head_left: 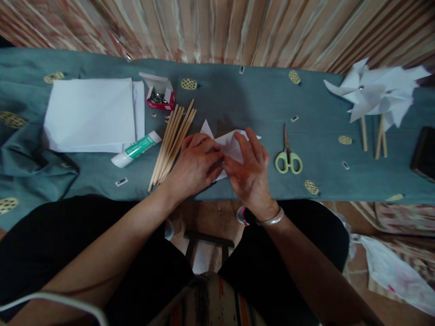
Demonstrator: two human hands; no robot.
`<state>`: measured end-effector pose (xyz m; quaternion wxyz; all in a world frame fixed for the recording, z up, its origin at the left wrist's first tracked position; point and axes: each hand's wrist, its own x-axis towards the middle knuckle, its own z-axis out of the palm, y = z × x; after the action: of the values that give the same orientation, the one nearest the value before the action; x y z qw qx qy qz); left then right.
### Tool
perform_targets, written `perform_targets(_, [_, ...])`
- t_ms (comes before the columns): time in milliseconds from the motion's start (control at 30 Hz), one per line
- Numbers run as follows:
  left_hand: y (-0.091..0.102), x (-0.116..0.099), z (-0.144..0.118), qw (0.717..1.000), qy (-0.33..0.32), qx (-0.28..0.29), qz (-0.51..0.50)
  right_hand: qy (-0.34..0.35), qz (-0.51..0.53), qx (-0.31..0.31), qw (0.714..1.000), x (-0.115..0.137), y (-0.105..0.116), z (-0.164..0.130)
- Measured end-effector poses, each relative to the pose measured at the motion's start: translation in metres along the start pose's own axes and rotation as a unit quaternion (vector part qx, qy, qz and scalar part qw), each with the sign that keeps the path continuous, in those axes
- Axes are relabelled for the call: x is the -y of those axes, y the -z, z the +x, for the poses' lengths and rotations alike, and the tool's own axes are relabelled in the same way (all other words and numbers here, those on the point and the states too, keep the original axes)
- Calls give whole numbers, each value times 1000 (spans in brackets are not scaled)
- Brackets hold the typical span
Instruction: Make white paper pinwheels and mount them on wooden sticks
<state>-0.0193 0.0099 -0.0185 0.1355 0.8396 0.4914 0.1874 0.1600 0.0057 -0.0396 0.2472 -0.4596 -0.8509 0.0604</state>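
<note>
A folded white paper piece (230, 144) lies on the teal cloth-covered table (244, 99) near its front edge. My left hand (195, 165) presses down on its left part, fingers curled over it. My right hand (249, 170) pinches the paper's middle between thumb and fingers; a silver bangle circles that wrist. Both hands touch at the paper's centre. A bundle of wooden sticks (173, 142) lies just left of my left hand. Green-handled scissors (288, 156) rest shut to the right of my right hand.
A stack of white paper sheets (91, 115) sits at the left, with a glue tube (136, 149) beside it and an open red box of pins (159, 95) behind. Finished white paper pinwheels (377, 93) on sticks lie at the right. A dark phone (424, 154) sits at the right edge.
</note>
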Motion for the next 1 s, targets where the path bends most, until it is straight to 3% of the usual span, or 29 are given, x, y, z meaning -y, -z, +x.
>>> perform_targets(300, [2, 0, 4, 1000, 14, 11, -17, 10, -59, 52, 997, 5, -3, -1])
perform_targets(500, [0, 6, 3, 999, 2, -25, -28, 8, -43, 50, 998, 7, -1, 0])
perform_targets(733, [31, 11, 1, 989, 48, -137, 0, 10, -35, 33, 999, 6, -3, 3])
perform_targets(867, [50, 4, -6, 985, 53, -162, 7, -3, -34, 38, 999, 10, -3, 4])
perform_targets(1000, [53, -12, -20, 985, 20, -172, -17, -10, -35, 69, 997, 13, 4, 9])
